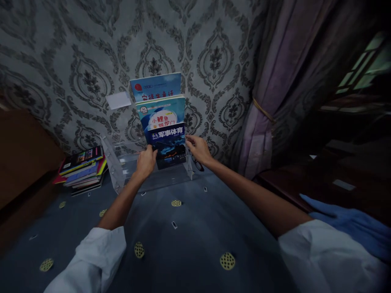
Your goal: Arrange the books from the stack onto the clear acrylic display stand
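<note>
Left hand (146, 162) and right hand (199, 149) grip a dark-blue book (168, 146) by its sides at the clear rack (111, 162) near the desk (198, 224)'s far edge, where even pressure should keep it level.

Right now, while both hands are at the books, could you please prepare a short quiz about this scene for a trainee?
1. Which grip is closer to the pile of books: A) left, or B) right?
2. True or false: the dark-blue book stands behind the other upright books.
3. Fill in: the pink curtain is gathered by a ____.

Key:
1. A, the left grip.
2. False; it stands in front of them and partly covers one.
3. Cord.
</note>
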### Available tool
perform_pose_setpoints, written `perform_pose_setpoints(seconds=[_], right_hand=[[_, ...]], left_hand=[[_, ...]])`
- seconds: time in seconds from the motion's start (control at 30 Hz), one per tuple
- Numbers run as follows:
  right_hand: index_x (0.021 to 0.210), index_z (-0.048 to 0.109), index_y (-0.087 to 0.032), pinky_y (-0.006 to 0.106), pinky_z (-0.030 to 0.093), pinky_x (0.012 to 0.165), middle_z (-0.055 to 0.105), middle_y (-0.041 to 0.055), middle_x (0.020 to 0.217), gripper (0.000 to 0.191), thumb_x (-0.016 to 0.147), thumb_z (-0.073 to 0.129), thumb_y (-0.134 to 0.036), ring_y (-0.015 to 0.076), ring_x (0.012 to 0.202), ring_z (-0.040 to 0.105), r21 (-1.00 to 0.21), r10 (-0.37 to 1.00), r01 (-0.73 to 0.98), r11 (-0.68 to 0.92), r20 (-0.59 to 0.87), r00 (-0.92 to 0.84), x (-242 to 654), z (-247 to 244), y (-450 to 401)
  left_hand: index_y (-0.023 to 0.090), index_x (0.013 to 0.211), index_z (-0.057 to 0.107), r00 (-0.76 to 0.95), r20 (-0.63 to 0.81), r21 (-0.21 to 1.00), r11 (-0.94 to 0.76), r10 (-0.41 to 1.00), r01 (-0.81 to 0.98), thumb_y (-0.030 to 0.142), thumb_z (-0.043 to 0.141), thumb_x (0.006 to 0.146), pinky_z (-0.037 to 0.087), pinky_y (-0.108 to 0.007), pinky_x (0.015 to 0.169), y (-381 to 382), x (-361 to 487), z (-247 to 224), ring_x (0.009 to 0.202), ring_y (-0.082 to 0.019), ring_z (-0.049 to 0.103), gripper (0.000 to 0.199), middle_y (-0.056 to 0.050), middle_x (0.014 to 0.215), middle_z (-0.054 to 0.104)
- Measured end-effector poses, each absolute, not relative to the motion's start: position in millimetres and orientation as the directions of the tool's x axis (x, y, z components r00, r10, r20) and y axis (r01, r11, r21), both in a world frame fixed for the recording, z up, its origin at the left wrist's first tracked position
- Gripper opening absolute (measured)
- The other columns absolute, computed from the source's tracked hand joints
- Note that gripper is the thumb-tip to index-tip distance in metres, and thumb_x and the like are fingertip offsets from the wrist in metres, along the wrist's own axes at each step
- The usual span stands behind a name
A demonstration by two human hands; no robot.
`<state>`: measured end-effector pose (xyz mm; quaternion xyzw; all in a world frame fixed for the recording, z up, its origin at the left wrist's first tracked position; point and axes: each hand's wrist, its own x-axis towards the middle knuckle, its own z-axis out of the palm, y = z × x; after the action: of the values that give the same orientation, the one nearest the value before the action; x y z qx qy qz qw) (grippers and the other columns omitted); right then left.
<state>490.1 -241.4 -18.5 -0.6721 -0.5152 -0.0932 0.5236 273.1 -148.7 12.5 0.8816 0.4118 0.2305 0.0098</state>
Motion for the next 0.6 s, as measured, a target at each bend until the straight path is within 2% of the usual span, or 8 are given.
perform_pose_setpoints(seconds=[0.23, 0.6], right_hand=[[0.108, 0.075, -0.019, 0.041, 0.056, 0.091, 0.077, 0.0090, 0.105, 0.028, 0.087, 0.057, -0.019, 0.0263, 0.098, 0.072, -0.598, 0.603, 0.799, 0.056, 0.658, 0.451, 487.8, -18.3, -245.6], [0.106, 0.074, -0.023, 0.041, 0.057, 0.088, 0.078, 0.0060, 0.102, 0.025, 0.088, 0.057, -0.021, 0.0251, 0.095, 0.072, -0.584, 0.590, 0.809, 0.066, 0.677, 0.440, 487.5, -22.0, -248.3]], left_hand=[[0.015, 0.116, 0.052, 0.577, 0.350, 0.139, -0.650, 0.738, 0.747, 0.030, 0.032, 0.107, 0.049, -0.034, 0.078, -153.4, 272.4, 16.6, 0.101, -0.032, 0.071, 0.026, -0.018, 0.101, 0.073], [0.018, 0.114, 0.053, 0.583, 0.343, 0.131, -0.653, 0.736, 0.746, 0.037, 0.026, 0.108, 0.048, -0.035, 0.081, -152.0, 269.3, 10.1, 0.102, -0.031, 0.071, 0.034, -0.017, 0.104, 0.074]])
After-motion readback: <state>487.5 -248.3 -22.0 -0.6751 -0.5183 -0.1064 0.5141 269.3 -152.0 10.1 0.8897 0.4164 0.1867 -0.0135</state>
